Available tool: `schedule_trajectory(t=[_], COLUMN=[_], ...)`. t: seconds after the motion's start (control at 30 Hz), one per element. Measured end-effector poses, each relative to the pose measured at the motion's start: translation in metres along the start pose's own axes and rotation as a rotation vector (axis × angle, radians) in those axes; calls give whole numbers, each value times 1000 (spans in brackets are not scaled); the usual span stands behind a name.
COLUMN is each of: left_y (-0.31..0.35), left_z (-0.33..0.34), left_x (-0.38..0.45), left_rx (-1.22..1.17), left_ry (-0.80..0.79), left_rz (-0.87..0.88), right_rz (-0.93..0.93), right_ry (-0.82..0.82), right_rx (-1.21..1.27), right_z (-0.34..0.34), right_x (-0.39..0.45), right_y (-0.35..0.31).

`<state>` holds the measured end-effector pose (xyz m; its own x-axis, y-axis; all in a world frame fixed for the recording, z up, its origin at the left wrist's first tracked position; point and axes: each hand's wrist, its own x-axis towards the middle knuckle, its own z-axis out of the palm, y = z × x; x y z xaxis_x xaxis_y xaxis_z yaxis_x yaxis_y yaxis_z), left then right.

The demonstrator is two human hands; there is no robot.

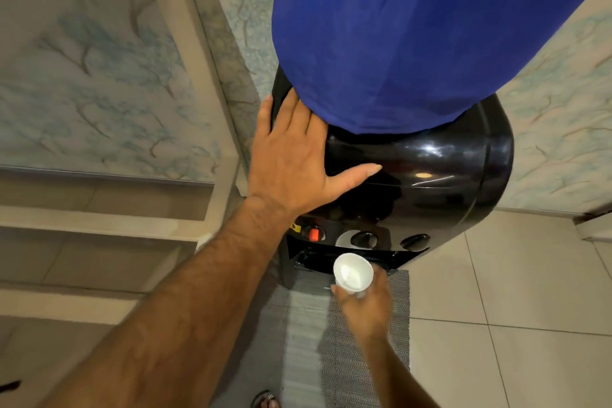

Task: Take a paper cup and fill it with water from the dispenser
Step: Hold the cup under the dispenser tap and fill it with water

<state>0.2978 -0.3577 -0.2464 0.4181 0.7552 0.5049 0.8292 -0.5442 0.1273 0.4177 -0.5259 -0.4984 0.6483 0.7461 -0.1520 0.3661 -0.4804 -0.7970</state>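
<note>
My left hand [291, 162] lay flat on the black dispenser [430, 175]; my right hand [364, 305] held the paper cup [353, 275] at centre-bottom.

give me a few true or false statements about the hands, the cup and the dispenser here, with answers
1. The left hand lies flat on the black dispenser. True.
2. The right hand holds the paper cup. True.
3. The cup is upside down. False: its open mouth faces up.
4. The cloth over the bottle is red. False: it is blue.
5. The left hand presses the red button. False: the hand rests higher up, on the dispenser's top.
</note>
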Motion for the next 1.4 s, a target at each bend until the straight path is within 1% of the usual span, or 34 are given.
schedule_trajectory(t=[0.23, 0.4, 0.6, 0.67, 0.77, 0.8, 0.83, 0.9, 1.0, 1.07, 1.13, 1.2, 1.3, 1.4], left_y=[-1, -1, 0, 0, 0, 0, 0, 0, 0, 1, 1, 2, 2, 2], left_z=[6, 6, 6, 5, 5, 4, 4, 3, 1, 0, -1, -2, -2, -3], left_x=[-2, -1, -1, -2, -1, -1, -2, -2, -1, -1, -1, -1, -1, -1], left_rx=[17, 15, 13, 15, 13, 12, 12, 11, 8, 7, 3, -4, -5, 4], left_ry=[48, 51, 57, 60, 64, 64, 61, 52, 40, 31, 22, 15, -4, -15], left_rz=[-1, 2, 4, 4, 7, 9, 10, 8, 2, 2, 4, 2, -3, -6], right_rz=[-9, 15, -46, -43, 41, 39, 18, -55, -248, -376, -431, -439, -438, -433], right_ry=[-26, -36, -28, -8, 9, 30, 63, 129, 220, 319, 415, 418, 338, 316], right_rx=[-113, -167, -223, -159, 89, 175, 238, 255, 125, 76, 58, 38, -12, -34], right_z=[23, 31, 29, 24, 9, 2, -8, -31, -68, -87, -98, -104, -104, -103], right_x=[31, 39, 41, 39, 29, 23, 15, -1, -14, -13, -8, -2, 8, 17], right_y=[6, 12, 18, 18, 7, 2, -4, -18, -44, -64, -83, -97, -104, -104])
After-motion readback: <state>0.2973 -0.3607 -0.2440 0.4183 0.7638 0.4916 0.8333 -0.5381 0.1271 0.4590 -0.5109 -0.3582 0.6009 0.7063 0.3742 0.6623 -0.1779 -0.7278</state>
